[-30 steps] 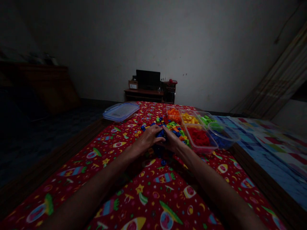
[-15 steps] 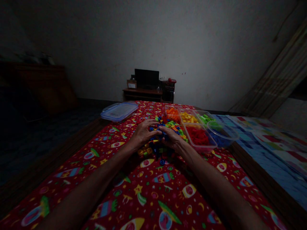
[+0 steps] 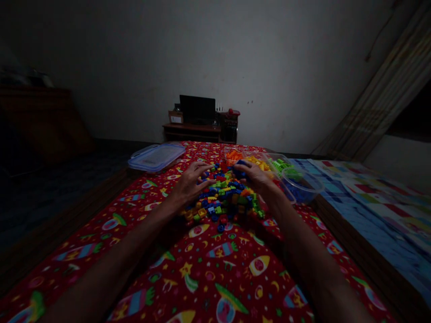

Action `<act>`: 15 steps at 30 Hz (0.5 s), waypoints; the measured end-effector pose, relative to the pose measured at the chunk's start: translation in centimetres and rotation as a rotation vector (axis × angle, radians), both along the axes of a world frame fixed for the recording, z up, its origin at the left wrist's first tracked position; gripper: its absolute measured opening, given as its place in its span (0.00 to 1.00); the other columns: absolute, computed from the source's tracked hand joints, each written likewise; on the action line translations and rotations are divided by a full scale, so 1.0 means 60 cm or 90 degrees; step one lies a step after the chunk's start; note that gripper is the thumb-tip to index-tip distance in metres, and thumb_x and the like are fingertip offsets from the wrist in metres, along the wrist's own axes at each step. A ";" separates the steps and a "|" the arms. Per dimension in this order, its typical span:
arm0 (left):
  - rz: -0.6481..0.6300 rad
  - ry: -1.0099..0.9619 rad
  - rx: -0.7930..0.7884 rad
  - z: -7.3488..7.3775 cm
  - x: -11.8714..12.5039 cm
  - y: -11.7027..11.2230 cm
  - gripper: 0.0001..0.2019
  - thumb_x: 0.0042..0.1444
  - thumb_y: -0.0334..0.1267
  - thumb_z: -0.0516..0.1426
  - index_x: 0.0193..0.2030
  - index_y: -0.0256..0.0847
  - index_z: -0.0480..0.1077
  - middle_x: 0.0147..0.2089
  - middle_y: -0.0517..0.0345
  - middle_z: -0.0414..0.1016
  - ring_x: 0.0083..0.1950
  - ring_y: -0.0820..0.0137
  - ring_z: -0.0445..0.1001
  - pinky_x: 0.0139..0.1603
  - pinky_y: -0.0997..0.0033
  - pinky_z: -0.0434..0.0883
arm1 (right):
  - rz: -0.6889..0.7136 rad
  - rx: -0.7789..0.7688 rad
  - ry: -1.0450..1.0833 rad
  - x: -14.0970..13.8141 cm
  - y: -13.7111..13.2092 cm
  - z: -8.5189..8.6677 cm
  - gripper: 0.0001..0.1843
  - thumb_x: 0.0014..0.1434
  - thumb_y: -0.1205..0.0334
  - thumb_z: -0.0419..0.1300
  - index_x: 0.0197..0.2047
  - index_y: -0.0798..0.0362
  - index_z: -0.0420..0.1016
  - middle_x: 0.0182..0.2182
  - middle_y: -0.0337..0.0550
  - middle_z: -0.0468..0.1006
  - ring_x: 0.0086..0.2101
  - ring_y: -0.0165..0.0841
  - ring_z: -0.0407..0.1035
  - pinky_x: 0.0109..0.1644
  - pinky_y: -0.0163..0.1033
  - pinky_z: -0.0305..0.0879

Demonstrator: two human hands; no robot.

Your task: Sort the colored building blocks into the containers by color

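Blue bricks point(image 3: 240, 168) are sitting in our right hand in the head view point(image 3: 257, 177), thumb and fingers pinching them over the mixed pile point(image 3: 222, 194); too dim to count them, tbh. Our left hand point(image 3: 192, 183) is curving loosely at the pile's left side, fingers spread, and we can't tell if it's touching any. Just beyond our right hand a clear divided box point(image 3: 289, 194) is sitting, with a round tub point(image 3: 311, 185) to its right. A blue-edged lid point(image 3: 156, 158) is lying beyond our left hand.
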State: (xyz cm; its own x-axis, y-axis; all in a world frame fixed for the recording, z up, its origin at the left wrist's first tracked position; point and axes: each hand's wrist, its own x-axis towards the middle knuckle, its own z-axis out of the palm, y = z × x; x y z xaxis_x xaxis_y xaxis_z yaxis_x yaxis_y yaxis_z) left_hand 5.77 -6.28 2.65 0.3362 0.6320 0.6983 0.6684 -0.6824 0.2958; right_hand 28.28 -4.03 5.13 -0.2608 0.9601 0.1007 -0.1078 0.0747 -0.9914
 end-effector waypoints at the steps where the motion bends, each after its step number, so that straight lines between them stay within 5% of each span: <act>1: 0.016 0.000 -0.003 0.005 -0.011 0.002 0.20 0.58 0.50 0.54 0.51 0.41 0.71 0.52 0.48 0.69 0.53 0.61 0.69 0.49 0.59 0.72 | -0.072 0.068 -0.038 0.030 0.005 0.014 0.16 0.43 0.56 0.64 0.33 0.54 0.67 0.25 0.36 0.72 0.24 0.24 0.67 0.17 0.24 0.55; 4: 0.066 0.013 -0.044 0.008 -0.045 0.013 0.21 0.58 0.53 0.50 0.45 0.40 0.74 0.50 0.48 0.72 0.52 0.60 0.70 0.49 0.59 0.72 | -0.303 0.195 -0.206 0.129 0.019 0.038 0.15 0.44 0.56 0.62 0.34 0.56 0.70 0.23 0.36 0.71 0.23 0.27 0.67 0.20 0.28 0.61; 8: 0.107 0.029 -0.136 -0.004 -0.081 0.024 0.25 0.56 0.57 0.48 0.43 0.39 0.75 0.48 0.47 0.75 0.50 0.58 0.72 0.48 0.59 0.72 | -0.551 0.227 -0.517 0.236 0.038 0.018 0.15 0.45 0.59 0.58 0.37 0.58 0.74 0.27 0.44 0.76 0.27 0.34 0.71 0.29 0.37 0.68; 12: 0.135 0.067 -0.208 -0.024 -0.113 0.014 0.29 0.56 0.59 0.45 0.47 0.38 0.73 0.50 0.46 0.75 0.51 0.58 0.72 0.52 0.59 0.69 | -0.536 0.214 -0.728 0.279 0.046 -0.010 0.18 0.48 0.57 0.58 0.41 0.56 0.75 0.37 0.51 0.79 0.39 0.40 0.72 0.42 0.43 0.68; 15: 0.191 0.107 -0.250 -0.059 -0.154 -0.013 0.31 0.60 0.56 0.39 0.56 0.38 0.68 0.56 0.47 0.71 0.57 0.59 0.68 0.59 0.59 0.64 | -0.565 0.223 -0.794 0.279 0.039 -0.002 0.20 0.51 0.54 0.57 0.45 0.56 0.75 0.43 0.56 0.78 0.44 0.44 0.70 0.47 0.47 0.65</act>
